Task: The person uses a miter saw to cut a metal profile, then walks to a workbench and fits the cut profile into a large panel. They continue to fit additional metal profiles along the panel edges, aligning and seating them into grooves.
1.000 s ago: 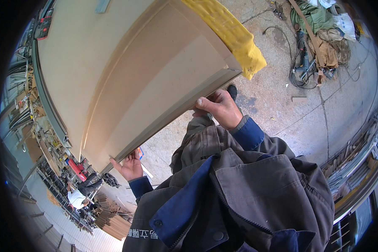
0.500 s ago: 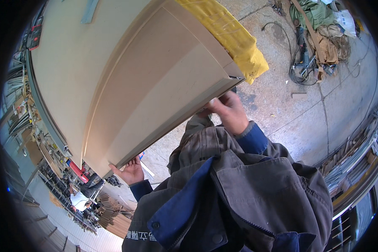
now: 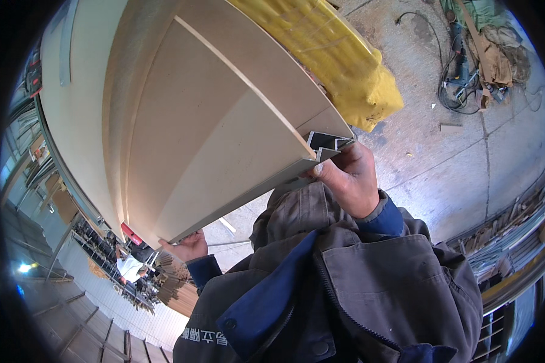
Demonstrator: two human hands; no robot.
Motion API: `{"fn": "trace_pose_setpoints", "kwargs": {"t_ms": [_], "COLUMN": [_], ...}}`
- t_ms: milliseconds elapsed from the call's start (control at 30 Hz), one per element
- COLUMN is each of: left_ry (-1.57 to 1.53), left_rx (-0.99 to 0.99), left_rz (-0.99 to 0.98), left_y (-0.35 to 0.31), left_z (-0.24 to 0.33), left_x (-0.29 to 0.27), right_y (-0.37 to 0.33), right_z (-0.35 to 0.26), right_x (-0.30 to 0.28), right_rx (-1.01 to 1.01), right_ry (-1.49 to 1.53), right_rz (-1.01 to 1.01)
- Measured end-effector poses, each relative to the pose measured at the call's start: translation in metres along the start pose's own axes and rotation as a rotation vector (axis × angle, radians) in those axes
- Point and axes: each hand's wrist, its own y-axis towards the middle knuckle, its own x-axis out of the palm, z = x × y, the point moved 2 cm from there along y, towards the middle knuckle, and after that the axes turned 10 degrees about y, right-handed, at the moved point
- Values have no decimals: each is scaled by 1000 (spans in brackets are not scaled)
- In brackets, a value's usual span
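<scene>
I hold a long beige aluminium profile (image 3: pixel 224 139) with a ribbed, flat face; it runs away from me toward the upper left and its hollow cut end shows near my chest. My right hand (image 3: pixel 348 178) grips that near end at its right corner. My left hand (image 3: pixel 188 247) holds the profile's lower left edge from below, fingers curled under it. A yellow plastic-wrapped bundle (image 3: pixel 345 66) lies right behind the profile. My grey and blue work jacket (image 3: pixel 345 284) fills the lower middle.
Concrete floor (image 3: pixel 454 157) spreads to the right, with a heap of tools, cables and rags (image 3: pixel 478 54) at the upper right. Metal racks of long stock (image 3: pixel 515 242) line the right edge. A person in white (image 3: pixel 130 266) works far off at lower left, beside stacked bars.
The profile has swung closer and higher in view, its cut end now showing. My right hand has shifted along to that end; my left hand stays under the lower edge.
</scene>
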Motion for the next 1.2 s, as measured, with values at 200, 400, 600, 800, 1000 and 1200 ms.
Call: {"fn": "trace_pose_setpoints", "kwargs": {"t_ms": [200,400,600,800,1000,1200], "left_ry": [98,79,57,43,60,141], "left_rx": [-11,-41,65,72,58,35], "left_rz": [-399,-445,-13,35,1,-271], "left_y": [60,53,1,-8,2,30], "left_z": [6,8,-3,-3,-1,6], "left_x": [-58,-53,1,10,-1,-35], "right_y": [2,4,5,4,4,4], "right_z": [-8,-12,-13,-15,-12,-10], "right_x": [3,-1,-1,1,-3,-4], "right_rx": [-65,-55,-41,-42,-46,-65], "right_ry": [101,-3,-19,-25,4,20], "right_rz": [-63,-89,-131,-109,-121,-136]}}
